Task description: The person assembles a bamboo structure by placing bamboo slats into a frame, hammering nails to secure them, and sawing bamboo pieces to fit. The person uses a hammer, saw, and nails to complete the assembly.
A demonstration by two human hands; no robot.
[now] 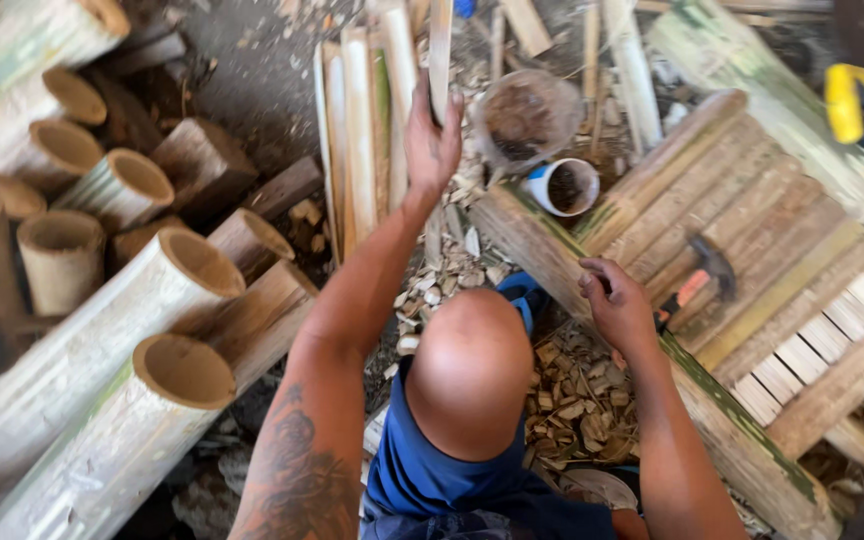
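Chip-strewn ground [252, 60]: one hammer [702, 275], two hands, left hand [432, 140] gripping slat [440, 50].

— What is the person wearing?
— Blue shorts [432, 480] are showing over the bent knee, both arms are going bare, and a dark tattoo [297, 470] is running along the left forearm.

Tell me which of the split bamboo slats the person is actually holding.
The upright slat gripped by the left hand, raised above the others. The rest lie flat in a bundle on the ground just left of it, untouched.
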